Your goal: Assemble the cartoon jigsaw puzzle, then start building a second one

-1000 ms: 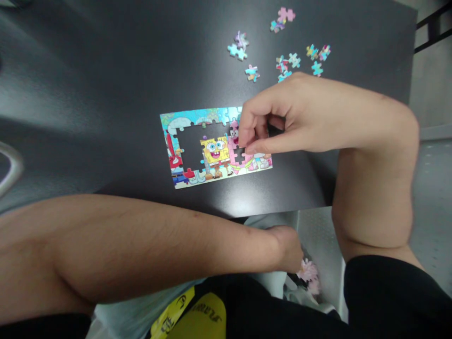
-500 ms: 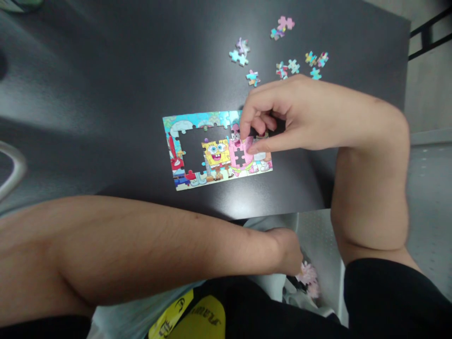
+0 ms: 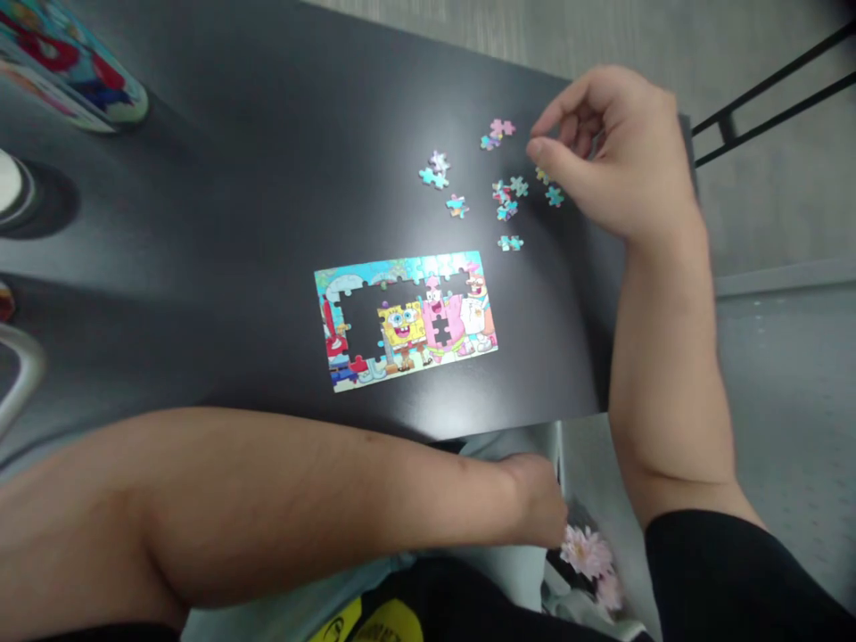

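A partly assembled cartoon jigsaw puzzle (image 3: 461, 334) lies on the dark table, with a large gap at its left middle and smaller gaps at its right. My right hand (image 3: 602, 147) is above the far right of the table, beside loose puzzle pieces (image 3: 554, 196). Its thumb and index fingertips are brought close together in a pinch; whatever may be between them is too small to make out. The hand partly covers a yellowish piece (image 3: 542, 176). Below the table's near edge, my left hand (image 3: 539, 499) rests by my lap, its fingers hidden from view.
More loose pieces (image 3: 434, 176) are scattered beyond the puzzle. A colourful printed tin (image 3: 100, 80) and a white-topped container (image 3: 12, 187) stand at the left. A pale curved handle (image 3: 27, 366) shows at the left edge. Black metal bars (image 3: 728, 129) are beyond the table's right end.
My right hand has moved from over the puzzle's right part to the far right, by the loose pieces, with its fingertips closer together. The view has shifted; my left hand stays low.
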`<state>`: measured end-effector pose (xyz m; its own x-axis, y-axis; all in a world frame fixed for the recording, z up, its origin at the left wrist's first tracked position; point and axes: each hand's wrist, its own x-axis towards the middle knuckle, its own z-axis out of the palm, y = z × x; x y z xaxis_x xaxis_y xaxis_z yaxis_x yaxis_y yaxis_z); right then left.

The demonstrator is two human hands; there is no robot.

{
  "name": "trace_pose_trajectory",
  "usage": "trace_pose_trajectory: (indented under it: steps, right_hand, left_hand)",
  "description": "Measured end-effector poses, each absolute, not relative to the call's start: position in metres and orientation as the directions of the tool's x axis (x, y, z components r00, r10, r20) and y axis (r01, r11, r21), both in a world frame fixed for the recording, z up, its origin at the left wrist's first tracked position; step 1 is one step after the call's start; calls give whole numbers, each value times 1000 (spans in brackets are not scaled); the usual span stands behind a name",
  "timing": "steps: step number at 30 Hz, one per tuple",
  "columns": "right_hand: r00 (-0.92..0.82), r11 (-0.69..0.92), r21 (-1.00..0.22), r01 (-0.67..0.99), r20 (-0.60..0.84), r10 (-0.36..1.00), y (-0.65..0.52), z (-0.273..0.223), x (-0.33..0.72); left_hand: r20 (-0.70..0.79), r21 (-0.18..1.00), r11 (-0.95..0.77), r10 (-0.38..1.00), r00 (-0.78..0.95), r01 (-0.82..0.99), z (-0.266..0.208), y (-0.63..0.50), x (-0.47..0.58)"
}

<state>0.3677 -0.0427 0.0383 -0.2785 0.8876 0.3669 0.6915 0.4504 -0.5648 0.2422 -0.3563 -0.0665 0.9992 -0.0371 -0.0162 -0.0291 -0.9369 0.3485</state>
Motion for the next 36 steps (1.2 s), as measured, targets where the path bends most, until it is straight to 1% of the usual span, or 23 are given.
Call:
trace_pose_trajectory:
  steps: [1,2,3,5,7,13,15,20,24,29,33,36]
  right_hand:
    - [-298,411,-562,718,286,911,-39,37,372]
    - [-287,385,-562,732,258,922,-36,35,377]
    - [-242,372,-548,749,296,924,-33,34,381]
    - [-228,343,-506,792,276,934,-27,30,389]
    - [-239,332,-496,803,243,940,-24,28,396]
    - [-271,341,-510,790,208,940,-27,34,410]
    - [-239,294,-508,810,173,956,-29,38,414]
    - [-78,113,-468,877,93,993,-30,46,419]
    - [-66,69,-485,872,24,998,-31,47,418]
    - [-17,-1,-484,875,-33,999,-31,45,425]
    - [-48,-10,-567,824,-88,995,-28,41,427]
    - [-82,5,-624,781,-95,992,-27,36,424]
  left_hand:
    - [-7,354,-929,-119,993,-109,-66,-355,241]
    - [-4,355,-918,-191,982,-177,-65,-354,239]
    - [-12,348,-910,-243,970,-224,-65,-353,238]
    - [-47,321,-910,-291,956,-262,-63,-351,236]
    - [-78,293,-914,-314,946,-280,-62,-349,235]
    - [-117,246,-923,-333,936,-297,-61,-344,232]
    - [-125,247,-924,-331,935,-294,-61,-343,231]
    - [-159,285,-911,-351,923,-298,-58,-340,233]
    - [-185,298,-908,-358,915,-295,-56,-337,233]
    - [-171,300,-907,-357,918,-297,-55,-335,231]
    - [-176,280,-911,-357,917,-301,-52,-335,231]
    - [-161,267,-916,-349,923,-300,-52,-335,231]
